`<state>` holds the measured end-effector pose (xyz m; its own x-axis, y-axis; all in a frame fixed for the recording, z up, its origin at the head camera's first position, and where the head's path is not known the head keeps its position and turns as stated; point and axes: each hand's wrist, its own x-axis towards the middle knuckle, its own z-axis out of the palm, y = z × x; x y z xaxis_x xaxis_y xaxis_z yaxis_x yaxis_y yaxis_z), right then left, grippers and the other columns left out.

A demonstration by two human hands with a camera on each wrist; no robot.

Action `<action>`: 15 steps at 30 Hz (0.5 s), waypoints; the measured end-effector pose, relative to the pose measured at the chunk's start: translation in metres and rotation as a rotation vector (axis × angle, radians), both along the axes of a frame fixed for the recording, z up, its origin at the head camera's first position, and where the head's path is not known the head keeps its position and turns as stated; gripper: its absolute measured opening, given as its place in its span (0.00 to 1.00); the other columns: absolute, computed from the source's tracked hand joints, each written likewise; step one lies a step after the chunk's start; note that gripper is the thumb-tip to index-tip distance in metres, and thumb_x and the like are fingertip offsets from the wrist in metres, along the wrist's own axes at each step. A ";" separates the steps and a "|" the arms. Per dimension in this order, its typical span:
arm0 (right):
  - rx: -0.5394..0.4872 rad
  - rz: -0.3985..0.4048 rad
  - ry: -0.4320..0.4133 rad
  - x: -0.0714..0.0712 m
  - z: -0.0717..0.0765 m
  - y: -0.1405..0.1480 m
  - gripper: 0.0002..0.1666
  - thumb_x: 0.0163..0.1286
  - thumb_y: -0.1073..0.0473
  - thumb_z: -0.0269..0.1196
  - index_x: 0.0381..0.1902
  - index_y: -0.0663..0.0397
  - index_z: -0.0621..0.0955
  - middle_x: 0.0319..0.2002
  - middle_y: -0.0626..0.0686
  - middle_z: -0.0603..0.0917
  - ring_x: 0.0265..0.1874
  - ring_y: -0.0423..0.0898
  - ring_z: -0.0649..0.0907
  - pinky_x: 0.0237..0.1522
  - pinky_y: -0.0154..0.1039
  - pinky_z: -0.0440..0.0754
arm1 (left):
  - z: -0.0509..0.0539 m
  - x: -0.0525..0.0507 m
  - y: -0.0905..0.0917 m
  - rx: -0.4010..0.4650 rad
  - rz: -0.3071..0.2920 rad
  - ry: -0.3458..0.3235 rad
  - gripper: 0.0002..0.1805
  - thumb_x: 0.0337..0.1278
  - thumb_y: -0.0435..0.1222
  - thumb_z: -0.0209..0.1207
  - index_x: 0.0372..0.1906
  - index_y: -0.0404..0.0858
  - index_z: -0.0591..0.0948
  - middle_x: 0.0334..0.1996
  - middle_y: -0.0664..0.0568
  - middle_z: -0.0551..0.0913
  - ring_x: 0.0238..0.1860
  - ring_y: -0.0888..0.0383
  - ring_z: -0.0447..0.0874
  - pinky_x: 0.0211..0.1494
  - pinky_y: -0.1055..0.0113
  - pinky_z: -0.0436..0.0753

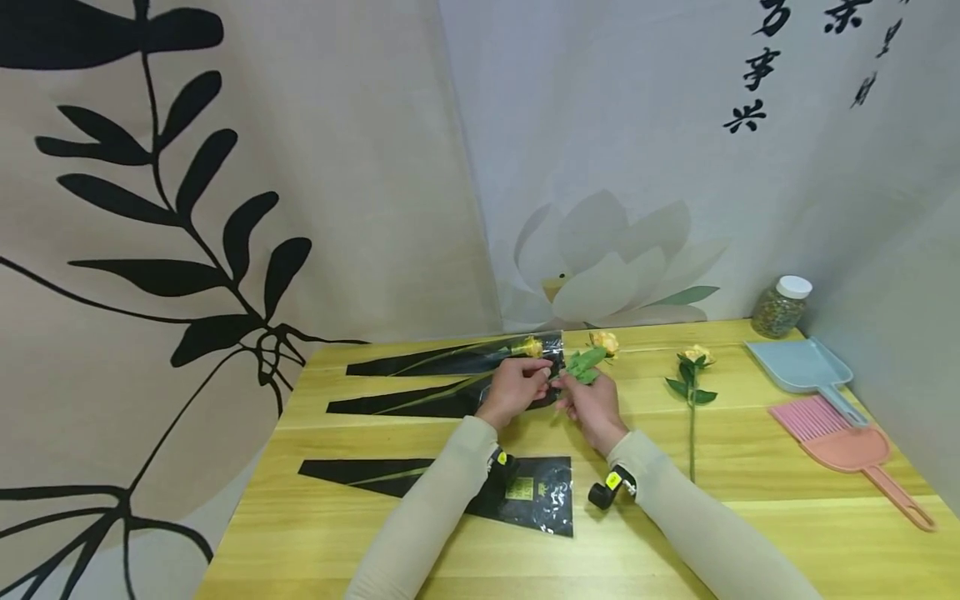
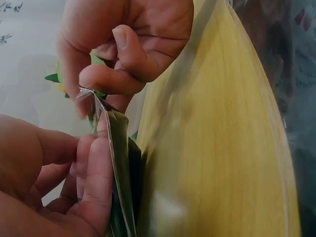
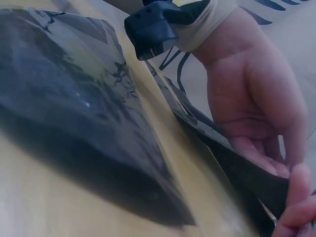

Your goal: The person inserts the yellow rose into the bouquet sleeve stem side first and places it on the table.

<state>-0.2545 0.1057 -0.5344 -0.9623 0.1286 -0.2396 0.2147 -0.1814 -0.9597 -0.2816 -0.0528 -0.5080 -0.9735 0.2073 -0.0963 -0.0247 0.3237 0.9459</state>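
Note:
In the head view, the left hand [image 1: 516,387] pinches the open end of the middle black sleeve [image 1: 420,402]. Beside it, the right hand [image 1: 595,408] has its fingers curled round the stem of a yellow rose [image 1: 604,342], with green leaves [image 1: 585,364] above the fingers. The left wrist view shows the left hand [image 2: 64,182] against the sleeve's edge [image 2: 118,163], and the right hand [image 2: 131,47] close above with bent fingers. In the right wrist view, the left hand [image 3: 254,91] is at the sleeve [image 3: 256,182]; fingertips of the right hand [image 3: 298,210] show at the corner.
Sleeved flowers lie at the back [image 1: 450,358] and front [image 1: 540,500] of the wooden table [image 1: 637,550]. To the right are a loose rose [image 1: 692,421], a lidded jar [image 1: 782,308], a blue dustpan [image 1: 798,364] and a pink brush-and-pan piece [image 1: 847,448]. A printed cloth hangs behind.

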 end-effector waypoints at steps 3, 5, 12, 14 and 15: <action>0.003 -0.030 -0.006 0.000 0.002 0.003 0.19 0.79 0.53 0.65 0.57 0.63 0.82 0.43 0.55 0.90 0.20 0.39 0.82 0.17 0.29 0.75 | 0.001 0.000 0.000 0.015 0.001 -0.009 0.15 0.78 0.37 0.61 0.61 0.40 0.88 0.46 0.44 0.90 0.36 0.61 0.90 0.43 0.67 0.92; -0.007 -0.039 -0.008 0.000 0.004 0.006 0.21 0.79 0.52 0.65 0.58 0.64 0.82 0.45 0.55 0.90 0.21 0.38 0.82 0.17 0.28 0.74 | 0.001 0.000 -0.001 0.018 0.006 -0.014 0.15 0.78 0.37 0.61 0.61 0.39 0.88 0.45 0.44 0.90 0.35 0.61 0.90 0.43 0.67 0.92; -0.054 -0.060 0.009 0.001 0.007 0.012 0.19 0.80 0.51 0.64 0.60 0.55 0.77 0.42 0.52 0.90 0.19 0.38 0.81 0.16 0.29 0.71 | 0.000 0.000 -0.001 0.006 0.000 -0.009 0.15 0.78 0.38 0.61 0.61 0.39 0.88 0.41 0.49 0.90 0.36 0.60 0.90 0.42 0.67 0.92; -0.052 -0.081 0.005 0.001 0.007 0.013 0.19 0.79 0.50 0.64 0.59 0.54 0.76 0.40 0.50 0.88 0.19 0.39 0.81 0.16 0.29 0.71 | 0.000 0.000 -0.002 0.003 -0.006 -0.010 0.15 0.78 0.37 0.61 0.61 0.39 0.88 0.42 0.49 0.90 0.35 0.61 0.90 0.42 0.67 0.92; -0.046 -0.092 0.003 0.001 0.007 0.014 0.20 0.79 0.49 0.65 0.58 0.54 0.77 0.39 0.50 0.87 0.19 0.39 0.81 0.16 0.29 0.70 | -0.001 0.000 -0.003 0.001 -0.007 -0.011 0.15 0.78 0.37 0.61 0.61 0.39 0.88 0.42 0.49 0.90 0.35 0.61 0.90 0.41 0.67 0.92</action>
